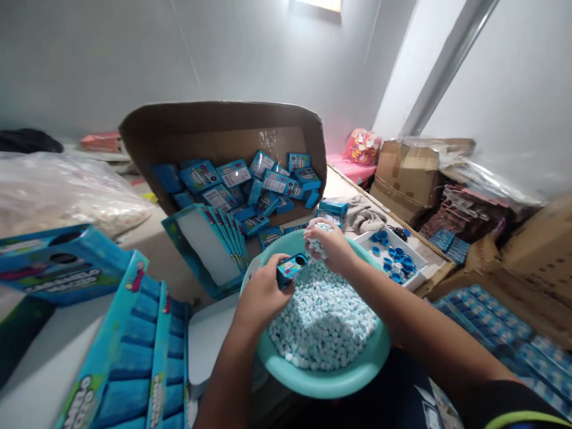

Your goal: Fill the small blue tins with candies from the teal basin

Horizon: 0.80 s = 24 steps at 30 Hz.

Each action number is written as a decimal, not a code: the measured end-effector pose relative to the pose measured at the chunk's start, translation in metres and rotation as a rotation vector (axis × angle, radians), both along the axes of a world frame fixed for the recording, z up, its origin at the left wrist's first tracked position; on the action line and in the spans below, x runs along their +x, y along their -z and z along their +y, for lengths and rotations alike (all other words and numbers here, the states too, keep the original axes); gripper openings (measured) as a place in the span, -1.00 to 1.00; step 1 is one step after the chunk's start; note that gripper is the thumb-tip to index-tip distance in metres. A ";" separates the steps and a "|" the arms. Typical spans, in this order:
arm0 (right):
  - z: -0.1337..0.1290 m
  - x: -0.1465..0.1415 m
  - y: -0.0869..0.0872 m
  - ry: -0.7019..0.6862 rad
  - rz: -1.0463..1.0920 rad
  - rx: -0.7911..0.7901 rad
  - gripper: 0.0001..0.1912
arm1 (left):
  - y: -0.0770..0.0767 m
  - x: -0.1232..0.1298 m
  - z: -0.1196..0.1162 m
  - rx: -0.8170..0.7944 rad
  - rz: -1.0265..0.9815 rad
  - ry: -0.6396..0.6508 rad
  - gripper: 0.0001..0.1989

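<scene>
My left hand [261, 298] is closed around a small blue candy box [290, 267], whose dark round opening faces up and right. It is held over the left part of a turquoise basin [330, 387]. Inside the basin lies a heap of small pale blue and white candies [322, 322]. Just right of the box, above the heap, my right hand [330, 243] is cupped with its fingers curled around a handful of candies [318, 238]. The box's contents are hidden from view.
Behind the basin, a tipped cardboard carton [223, 116] holds many blue boxes [235, 173]. Blue display trays [134, 333] stand at the left. A white tray [417, 265] with blue caps [400, 260] and a grey cloth [364, 213] lie at right. Cartons [404, 173] stand farther right.
</scene>
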State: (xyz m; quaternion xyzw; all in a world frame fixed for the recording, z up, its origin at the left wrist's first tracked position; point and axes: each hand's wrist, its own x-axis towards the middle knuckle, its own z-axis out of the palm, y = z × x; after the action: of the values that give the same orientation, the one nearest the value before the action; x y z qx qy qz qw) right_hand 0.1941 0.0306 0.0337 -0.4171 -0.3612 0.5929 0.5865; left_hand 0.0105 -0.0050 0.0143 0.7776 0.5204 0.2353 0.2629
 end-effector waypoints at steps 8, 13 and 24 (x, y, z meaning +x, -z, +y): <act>0.004 -0.026 0.020 -0.013 0.052 0.097 -0.77 | 0.003 0.000 -0.009 -0.010 0.003 0.062 -0.50; 0.001 -0.023 0.025 -0.059 0.012 0.152 -0.81 | 0.002 0.000 -0.012 0.004 -0.015 0.049 -0.52; -0.001 -0.030 0.027 -0.006 0.053 0.187 -0.80 | 0.000 0.001 -0.012 0.004 -0.018 0.025 -0.49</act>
State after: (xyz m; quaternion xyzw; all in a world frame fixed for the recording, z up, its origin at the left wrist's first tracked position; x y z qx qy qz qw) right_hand 0.1645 0.0295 0.0070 -0.3438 -0.4007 0.5691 0.6303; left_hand 0.0119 -0.0168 0.0144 0.7824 0.5079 0.2401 0.2688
